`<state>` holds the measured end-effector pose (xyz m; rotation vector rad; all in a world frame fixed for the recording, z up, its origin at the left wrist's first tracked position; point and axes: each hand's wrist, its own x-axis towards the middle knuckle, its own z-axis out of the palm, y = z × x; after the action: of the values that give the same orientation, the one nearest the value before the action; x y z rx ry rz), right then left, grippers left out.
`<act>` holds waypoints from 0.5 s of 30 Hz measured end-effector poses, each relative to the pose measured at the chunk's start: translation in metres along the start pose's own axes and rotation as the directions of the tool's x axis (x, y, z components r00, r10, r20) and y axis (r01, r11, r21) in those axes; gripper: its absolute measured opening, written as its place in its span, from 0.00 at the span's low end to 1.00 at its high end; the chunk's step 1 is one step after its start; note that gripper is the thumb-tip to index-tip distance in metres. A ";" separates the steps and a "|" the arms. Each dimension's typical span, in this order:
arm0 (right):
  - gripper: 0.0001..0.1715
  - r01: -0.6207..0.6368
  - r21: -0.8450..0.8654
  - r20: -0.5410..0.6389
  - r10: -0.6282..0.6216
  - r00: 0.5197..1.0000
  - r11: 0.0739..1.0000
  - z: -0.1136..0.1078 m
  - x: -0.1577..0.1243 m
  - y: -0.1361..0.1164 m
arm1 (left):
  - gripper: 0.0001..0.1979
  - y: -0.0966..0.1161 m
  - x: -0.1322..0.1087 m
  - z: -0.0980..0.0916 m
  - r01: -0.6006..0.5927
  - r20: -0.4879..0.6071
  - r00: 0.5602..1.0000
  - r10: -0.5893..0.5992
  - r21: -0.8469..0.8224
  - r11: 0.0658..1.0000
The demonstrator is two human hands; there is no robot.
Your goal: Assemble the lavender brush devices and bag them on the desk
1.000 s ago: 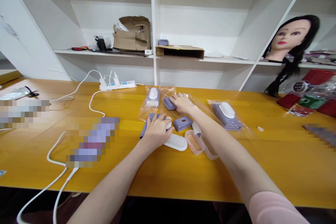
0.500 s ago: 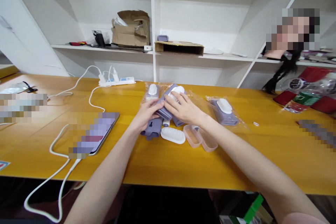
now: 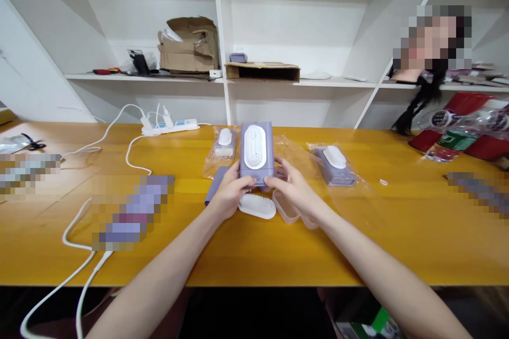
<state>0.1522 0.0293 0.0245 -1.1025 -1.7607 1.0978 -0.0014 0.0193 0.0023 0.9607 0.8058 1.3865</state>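
Both hands hold a purple plastic box [image 3: 257, 171] with a white oval recessed part on its face, tilted up toward me. My left hand [image 3: 230, 190] grips its lower left corner, thumb on the front. My right hand [image 3: 292, 185] grips the lower right side, its thumb also on the front. Just below lies a white oval brush head [image 3: 258, 206], bristles up. Beside it, partly behind my right hand, are clear oval plastic covers [image 3: 285, 207]. A purple piece [image 3: 217, 185] lies behind my left hand, mostly hidden.
Bagged purple boxes with white ovals lie at back left [image 3: 225, 144] and right [image 3: 337, 167]. A phone [image 3: 139, 209] with a white cable is at left, a power strip [image 3: 170, 126] behind it. Bottles [image 3: 453, 140] stand far right. White shelves [image 3: 302, 16] rise behind the table.
The purple box has been turned upright to face me. My right hand has moved from its white top to its lower right side; the left now holds its lower left.
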 end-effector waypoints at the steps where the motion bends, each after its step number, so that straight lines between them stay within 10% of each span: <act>1: 0.33 0.024 -0.006 0.029 -0.024 0.999 1.000 0.001 -0.001 0.000 | 0.26 -0.004 -0.001 0.001 -0.026 0.019 1.000 0.025 0.032 0.999; 7: 0.28 0.158 -0.286 0.051 -0.150 0.987 0.945 -0.010 -0.005 0.004 | 0.34 -0.018 -0.003 -0.001 -0.075 0.109 0.993 0.051 0.237 0.969; 15: 0.28 0.162 -0.104 0.048 -0.158 0.986 0.981 -0.010 -0.011 0.008 | 0.29 -0.003 -0.013 0.008 -0.114 0.056 0.993 0.102 0.296 0.948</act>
<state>0.1666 0.0240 0.0183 -0.9882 -1.9231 0.9429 0.0069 0.0061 0.0017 1.2796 0.9631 1.3565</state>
